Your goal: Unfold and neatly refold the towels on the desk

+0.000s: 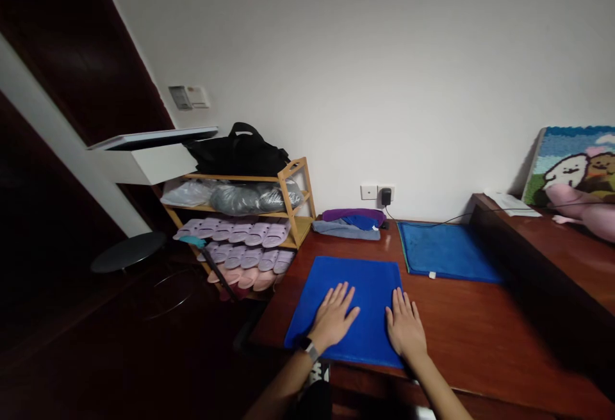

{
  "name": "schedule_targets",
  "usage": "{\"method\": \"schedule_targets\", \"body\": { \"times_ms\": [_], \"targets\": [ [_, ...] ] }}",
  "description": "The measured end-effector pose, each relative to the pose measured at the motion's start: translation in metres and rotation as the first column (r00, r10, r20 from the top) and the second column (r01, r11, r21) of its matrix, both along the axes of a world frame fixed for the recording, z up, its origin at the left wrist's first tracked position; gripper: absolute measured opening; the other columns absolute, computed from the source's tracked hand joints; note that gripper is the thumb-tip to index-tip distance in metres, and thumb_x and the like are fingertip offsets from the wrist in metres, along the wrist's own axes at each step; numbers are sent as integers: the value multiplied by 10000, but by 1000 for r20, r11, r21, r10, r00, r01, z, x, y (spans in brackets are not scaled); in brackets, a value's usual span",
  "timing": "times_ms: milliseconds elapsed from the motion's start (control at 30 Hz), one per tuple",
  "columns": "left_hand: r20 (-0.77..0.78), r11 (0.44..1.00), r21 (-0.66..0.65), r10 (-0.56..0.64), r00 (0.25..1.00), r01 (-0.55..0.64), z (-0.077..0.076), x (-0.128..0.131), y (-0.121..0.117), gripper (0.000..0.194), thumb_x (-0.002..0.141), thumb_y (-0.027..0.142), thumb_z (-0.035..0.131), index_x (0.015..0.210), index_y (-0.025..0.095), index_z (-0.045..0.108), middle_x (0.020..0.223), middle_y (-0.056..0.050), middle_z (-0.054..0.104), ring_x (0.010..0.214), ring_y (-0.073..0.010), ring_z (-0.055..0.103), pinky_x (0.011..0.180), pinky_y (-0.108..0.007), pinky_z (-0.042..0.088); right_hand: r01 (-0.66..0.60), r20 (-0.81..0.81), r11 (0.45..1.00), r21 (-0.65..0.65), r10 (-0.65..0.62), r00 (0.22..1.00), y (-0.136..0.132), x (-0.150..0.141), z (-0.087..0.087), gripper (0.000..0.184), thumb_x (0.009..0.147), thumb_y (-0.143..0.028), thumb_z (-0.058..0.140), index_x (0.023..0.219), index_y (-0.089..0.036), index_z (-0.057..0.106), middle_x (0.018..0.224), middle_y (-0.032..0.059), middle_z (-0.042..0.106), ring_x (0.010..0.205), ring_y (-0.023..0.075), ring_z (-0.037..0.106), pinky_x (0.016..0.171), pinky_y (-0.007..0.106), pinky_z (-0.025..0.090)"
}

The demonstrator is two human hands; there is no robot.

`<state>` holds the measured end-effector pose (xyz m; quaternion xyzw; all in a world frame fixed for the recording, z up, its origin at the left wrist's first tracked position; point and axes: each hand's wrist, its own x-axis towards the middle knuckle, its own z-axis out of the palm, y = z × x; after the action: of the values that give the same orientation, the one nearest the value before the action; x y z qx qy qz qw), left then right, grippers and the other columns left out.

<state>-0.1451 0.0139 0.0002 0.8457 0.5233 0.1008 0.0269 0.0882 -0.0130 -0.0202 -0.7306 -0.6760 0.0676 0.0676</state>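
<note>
A bright blue cloth [368, 337] lies spread out near the front edge of the brown wooden table [461, 337]. My left hand [335, 316] rests flat on its left part, fingers stretched and slightly apart. Over the cloth's right edge lies my right hand [405, 325], palm down with the fingers extended. Neither hand grips anything. Another blue cloth [446, 252], with a green edge and a small white tag, lies flat farther back on the right. Folded cloths [346, 228] in purple, blue and grey-blue are stacked against the wall.
Left of the table stands a wooden rack [298, 215] with rows of slippers [240, 233] and a black bag [243, 151] on top. A charger [386, 196] is plugged in at the wall, its cable trailing right. A raised ledge [567, 241] bounds the right side.
</note>
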Motion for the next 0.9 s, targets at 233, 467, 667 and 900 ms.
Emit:
{"method": "schedule_targets", "body": {
  "times_ms": [233,467,667,900],
  "targets": [
    [-78,977,44,212,974,-209,-5,-75,17,641,1053,587,309,1605,261,318,1665,-68,279,1538,-258,252,1246,-482,237,28,9,1000,10,-28,1000,8,-3,-4,681,1021,-432,174,1617,-101,172,1688,63,133,1569,254,109,1269,473,21],
    [-78,970,1,243,967,-244,5,-66,26,638,1065,558,271,1599,214,333,1658,-90,287,1540,-243,243,1253,-470,215,4,35,999,-44,-2,999,10,2,16,664,1027,-405,148,1612,-92,184,1685,53,150,1566,237,129,1270,453,66],
    [-71,977,94,199,977,-192,5,-49,-6,657,1052,583,272,1523,176,483,1596,-130,419,1485,-301,375,1219,-489,292,-8,-41,1000,26,10,999,-40,-5,-2,682,1021,-442,168,1607,-101,239,1675,60,167,1562,258,141,1268,474,117],
    [-2,973,57,-223,975,223,18,33,-27,623,1063,573,306,1616,289,274,1654,-38,323,1527,-239,287,1247,-457,260,5,-44,999,47,-2,999,-50,-10,2,685,1019,-426,207,1598,-64,253,1671,92,183,1559,265,149,1274,447,115]
  ]
}}
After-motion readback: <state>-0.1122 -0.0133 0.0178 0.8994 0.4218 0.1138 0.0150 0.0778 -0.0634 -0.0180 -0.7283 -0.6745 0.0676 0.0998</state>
